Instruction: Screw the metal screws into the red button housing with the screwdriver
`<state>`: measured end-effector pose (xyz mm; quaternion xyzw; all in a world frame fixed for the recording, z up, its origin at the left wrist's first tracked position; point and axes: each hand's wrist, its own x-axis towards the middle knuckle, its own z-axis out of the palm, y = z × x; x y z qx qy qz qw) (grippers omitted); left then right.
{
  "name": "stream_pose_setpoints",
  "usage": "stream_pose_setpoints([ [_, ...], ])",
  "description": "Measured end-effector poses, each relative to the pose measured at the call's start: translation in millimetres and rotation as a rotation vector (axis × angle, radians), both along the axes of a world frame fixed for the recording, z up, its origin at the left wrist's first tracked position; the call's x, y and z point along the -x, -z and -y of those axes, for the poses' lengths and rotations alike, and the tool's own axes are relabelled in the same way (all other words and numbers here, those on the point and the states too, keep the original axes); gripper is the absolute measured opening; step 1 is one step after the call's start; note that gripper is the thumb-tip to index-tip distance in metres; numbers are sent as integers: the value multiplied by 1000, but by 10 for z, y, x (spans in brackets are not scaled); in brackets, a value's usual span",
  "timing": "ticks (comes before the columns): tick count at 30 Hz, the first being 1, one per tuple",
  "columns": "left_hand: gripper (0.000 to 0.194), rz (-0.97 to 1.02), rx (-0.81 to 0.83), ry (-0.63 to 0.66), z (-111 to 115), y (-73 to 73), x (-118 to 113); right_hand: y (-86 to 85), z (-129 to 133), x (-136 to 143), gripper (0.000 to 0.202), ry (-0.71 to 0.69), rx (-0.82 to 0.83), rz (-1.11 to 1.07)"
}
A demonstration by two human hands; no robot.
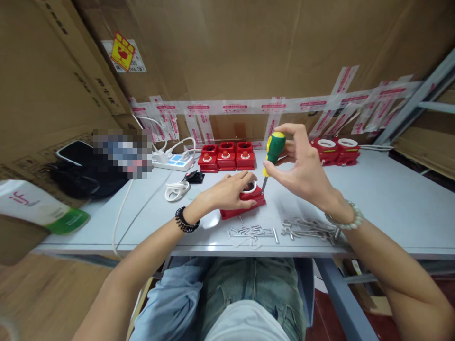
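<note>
At the bench's point(398, 208) near edge, a loose pile of small metal screws point(251, 230), w/ a short metal rod point(276, 236) just to its R. Further R, a tangle of pale cords point(305, 228) w/ metal bits in it, partly under the R forearm.

Just past the screws, mid-bench, sits the red housing point(232, 214) w/ a white ring on top, set at a slant. L hand point(231, 192) lies over it, holding it: thumb on near side, fingers by the ring. R hand point(302, 166) grips the green/yellow screwdriver point(276, 149), fingers curled round the handle; shaft tilts down to the housing's R end. Can't tell exactly what the tip touches.

L of the housing, a bit further back: coiled white cable point(177, 191) & small black item point(195, 177) nr it. Far L: white/green tube point(39, 208), then black bag point(85, 177) w/ phone point(75, 153) by it; pixelated patch alongside.

Toward the back: white power strip point(174, 162) w/ plugs in, 3 red units point(226, 157) in a row to its R, 2 more red units w/ white rings point(336, 151) beyond the R hand. Behind all, taped cardboard point(231, 57).
</note>
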<state>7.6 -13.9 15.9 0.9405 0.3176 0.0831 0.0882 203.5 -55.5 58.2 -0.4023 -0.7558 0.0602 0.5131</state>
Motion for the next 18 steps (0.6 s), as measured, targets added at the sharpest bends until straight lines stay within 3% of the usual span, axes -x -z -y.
stream_pose_setpoints([
  [7, 45, -9, -10, -17, -2, 0, -17, -57, 23, 81, 35, 223, -186, 69],
  [13, 49, 10, -4, -20, -11, 25, -13, -156, 59, 46, 38, 31, -46, 58],
  [18, 48, 9, -9, -20, -15, 36, -13, -115, 25, 78, 33, 158, -132, 84],
])
